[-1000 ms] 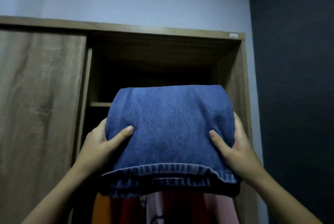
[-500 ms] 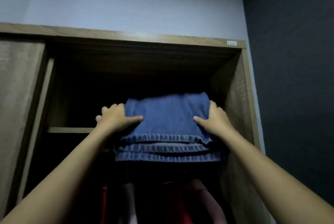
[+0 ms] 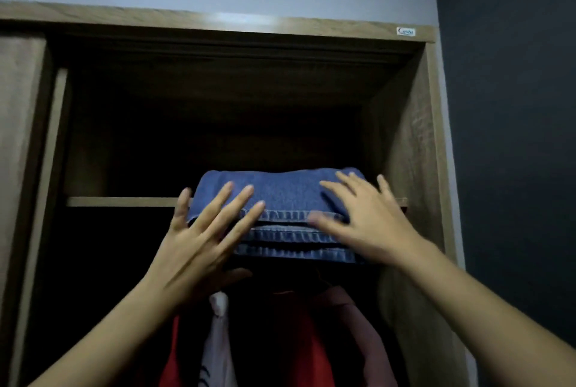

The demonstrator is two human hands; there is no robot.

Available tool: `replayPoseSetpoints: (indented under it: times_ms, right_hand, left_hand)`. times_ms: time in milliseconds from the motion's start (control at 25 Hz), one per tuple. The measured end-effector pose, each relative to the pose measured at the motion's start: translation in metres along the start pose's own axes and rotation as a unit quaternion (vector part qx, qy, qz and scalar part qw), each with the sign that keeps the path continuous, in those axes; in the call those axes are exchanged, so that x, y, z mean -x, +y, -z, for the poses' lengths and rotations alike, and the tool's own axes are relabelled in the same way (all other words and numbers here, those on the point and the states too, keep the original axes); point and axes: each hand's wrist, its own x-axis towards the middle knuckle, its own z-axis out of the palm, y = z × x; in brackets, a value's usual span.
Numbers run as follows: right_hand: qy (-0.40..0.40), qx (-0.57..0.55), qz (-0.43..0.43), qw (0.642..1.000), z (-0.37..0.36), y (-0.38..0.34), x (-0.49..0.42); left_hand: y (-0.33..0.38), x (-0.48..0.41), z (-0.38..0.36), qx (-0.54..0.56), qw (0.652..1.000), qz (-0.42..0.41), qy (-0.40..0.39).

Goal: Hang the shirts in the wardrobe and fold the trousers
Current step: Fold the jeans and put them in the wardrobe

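Folded jeans (image 3: 280, 196) on wardrobe shelf (image 3: 124, 201), long axis L-R, hems facing camera. Left hand (image 3: 199, 249), right hand (image 3: 364, 221) splayed, gripping nothing.

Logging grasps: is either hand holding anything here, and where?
Nothing is held. Left hand and right hand are spread open against the folded jeans on the shelf.

folded blue trousers (image 3: 282, 196) | flat on wardrobe shelf (image 3: 124, 201) | front edge overhanging
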Motion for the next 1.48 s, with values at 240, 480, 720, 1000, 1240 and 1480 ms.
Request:
replayPoseSetpoints:
  times_ms: [240,480,720,1000,1240,1480]
  right_hand:
    - [0.179,0.232,0.05,0.955,-0.077,-0.016,0.035]
    - [0.334,0.261,0.104,0.9,-0.044,-0.002,-0.004]
    - [0.285,0.283,0.058,0.914,-0.017,0.048,-0.064]
    - [0.019,0.216,-0.011,0.976,-0.019,0.082,-0.069]
    - [-0.151,0.04,-0.026,0.987,-0.014,0.093,-0.08]
    - [-0.152,0.048,-0.038,0.987,-0.024,0.088,-0.07]
  left_hand:
    - [-0.005,0.018,-0.031,-0.136,0.989,0.002,0.063]
    - [-0.037,-0.026,-0.021,-0.091,0.991,-0.036,0.087]
    - [-0.047,-0.098,-0.043,-0.051,0.998,-0.019,0.019]
    - [-0.016,-0.131,-0.08,0.17,0.961,0.063,-0.209]
    - [-0.027,-0.125,-0.088,0.319,0.915,0.065,-0.237]
    - [-0.016,-0.121,-0.084,0.195,0.951,0.055,-0.235]
